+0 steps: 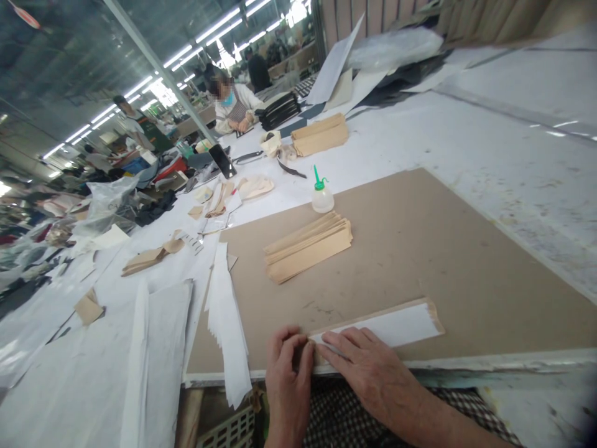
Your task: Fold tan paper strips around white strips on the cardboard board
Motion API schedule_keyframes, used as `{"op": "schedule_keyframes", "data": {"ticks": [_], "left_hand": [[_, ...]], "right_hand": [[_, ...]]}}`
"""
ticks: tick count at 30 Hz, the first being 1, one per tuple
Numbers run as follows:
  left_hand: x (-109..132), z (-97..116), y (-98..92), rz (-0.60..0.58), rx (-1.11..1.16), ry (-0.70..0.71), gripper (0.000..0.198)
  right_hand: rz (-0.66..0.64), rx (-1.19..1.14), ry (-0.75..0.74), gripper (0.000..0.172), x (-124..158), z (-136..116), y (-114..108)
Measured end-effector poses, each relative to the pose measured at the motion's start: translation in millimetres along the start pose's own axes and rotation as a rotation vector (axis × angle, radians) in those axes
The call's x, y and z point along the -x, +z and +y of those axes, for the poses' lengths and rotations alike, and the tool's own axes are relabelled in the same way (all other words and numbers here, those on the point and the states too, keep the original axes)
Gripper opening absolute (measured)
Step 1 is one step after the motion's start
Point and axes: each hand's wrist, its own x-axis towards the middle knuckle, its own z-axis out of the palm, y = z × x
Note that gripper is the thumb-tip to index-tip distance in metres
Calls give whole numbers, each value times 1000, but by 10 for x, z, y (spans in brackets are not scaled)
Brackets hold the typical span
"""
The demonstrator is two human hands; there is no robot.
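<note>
A long tan strip [438, 316] with a white strip [403, 326] on top lies near the front edge of the brown board [457, 261]. At its left end my left hand [290, 367] has its fingers bent and pinched on the tan edge. My right hand [373, 373] is close beside it, fingers pressed together on the white strip, thumb hidden. Something thin and grey shows between its fingers; I cannot make out what it is. Behind the hands lies a fanned stack of tan strips [310, 249]. White strips [228, 323] overhang the board's left front edge.
A squeeze bottle [323, 198] with a green nozzle stands at the board's back edge. Farther back are another tan stack [321, 135], a phone [222, 162] and a black stack [280, 111]. A co-worker [236, 106] works across the table. A plastic crate [228, 429] is below.
</note>
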Motion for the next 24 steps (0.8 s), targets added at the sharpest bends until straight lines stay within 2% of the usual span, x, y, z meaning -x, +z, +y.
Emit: {"op": "schedule_keyframes", "data": {"ticks": [7, 17, 21, 24], "left_hand": [[2, -31, -8, -12, -67, 128, 13], [-36, -25, -59, -41, -157, 230, 17], [-31, -27, -52, -48, -268, 326, 19], [-1, -22, -27, -72, -444, 440, 22]], "right_hand": [[-15, -12, 3, 41, 13, 8, 18], [12, -28, -2, 39, 13, 0, -2], [-5, -34, 11, 41, 11, 6, 9], [-12, -34, 18, 41, 9, 8, 13]]}}
